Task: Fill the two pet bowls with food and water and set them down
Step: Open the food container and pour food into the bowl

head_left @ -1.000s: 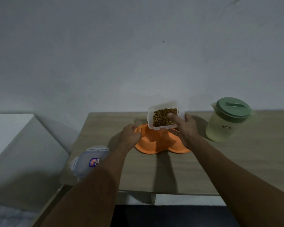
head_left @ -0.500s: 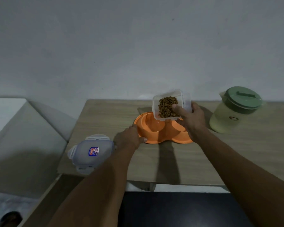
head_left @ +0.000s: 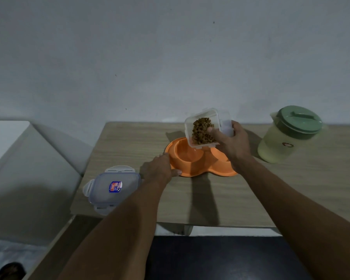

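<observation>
Wood surface (head_left: 271, 188): right hand (head_left: 233, 147) grips tilted kibble container (head_left: 223, 126) over orange double bowl (head_left: 190, 158), left hand (head_left: 160, 167) rests loose-fingered at its 9 o'clock.

Left hand (head_left: 159, 168) resting low, right hand (head_left: 233, 143) raised, fingers curled

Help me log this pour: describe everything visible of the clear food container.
The clear food container is squarish plastic, rounded corners, lid off. It is tipped, mouth toward the camera, with brown kibble heaped inside. The right hand grips it, thumb on its near side, above the left well of the orange double bowl; whether they touch cannot be told.
</observation>
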`<state>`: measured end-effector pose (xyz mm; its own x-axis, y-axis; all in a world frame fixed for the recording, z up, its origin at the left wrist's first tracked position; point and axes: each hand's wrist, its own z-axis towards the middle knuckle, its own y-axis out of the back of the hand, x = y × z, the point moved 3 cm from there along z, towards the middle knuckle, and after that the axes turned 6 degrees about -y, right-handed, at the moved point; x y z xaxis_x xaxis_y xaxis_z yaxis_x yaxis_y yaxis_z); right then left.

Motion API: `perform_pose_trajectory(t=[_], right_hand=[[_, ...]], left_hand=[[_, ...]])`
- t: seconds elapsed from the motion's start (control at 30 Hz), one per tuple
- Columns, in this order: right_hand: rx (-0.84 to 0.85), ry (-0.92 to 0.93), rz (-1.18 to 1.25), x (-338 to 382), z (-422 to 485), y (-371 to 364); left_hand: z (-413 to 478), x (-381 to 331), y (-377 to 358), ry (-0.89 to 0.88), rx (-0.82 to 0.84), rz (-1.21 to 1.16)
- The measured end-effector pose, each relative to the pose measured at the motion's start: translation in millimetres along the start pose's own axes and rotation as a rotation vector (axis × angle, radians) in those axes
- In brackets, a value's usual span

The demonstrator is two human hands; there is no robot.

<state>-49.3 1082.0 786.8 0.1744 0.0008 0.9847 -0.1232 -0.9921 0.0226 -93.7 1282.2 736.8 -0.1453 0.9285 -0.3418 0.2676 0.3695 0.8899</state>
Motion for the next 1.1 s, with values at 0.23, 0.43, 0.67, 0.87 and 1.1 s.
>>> perform_pose_trajectory(t=[0.23,0.43,0.67,0.87,1.1], right_hand=[[0.004,0.028,-0.055,1.1,-0.9,-0.7],[-0.003,0.031,-0.066,2.0,-1.9,-1.4],[-0.012,0.036,-0.053,3.8,-4.1,-1.5],[-0.011,0.026,-0.037,5.4,-2.7,-0.1],[-0.120,0.051,-0.182,1.8,-5.0,3.0]], left_hand=[[1.9,0.6,0.4,0.008,-0.001,-0.028],[2.4,0.1,1.3,0.017,-0.002,-0.019],[0.8,0.1,0.3,0.018,-0.020,-0.015],[1.4,0.3,0.4,0.015,-0.010,-0.041],[-0.4,-0.8,1.5,0.014,-0.023,-0.025]])
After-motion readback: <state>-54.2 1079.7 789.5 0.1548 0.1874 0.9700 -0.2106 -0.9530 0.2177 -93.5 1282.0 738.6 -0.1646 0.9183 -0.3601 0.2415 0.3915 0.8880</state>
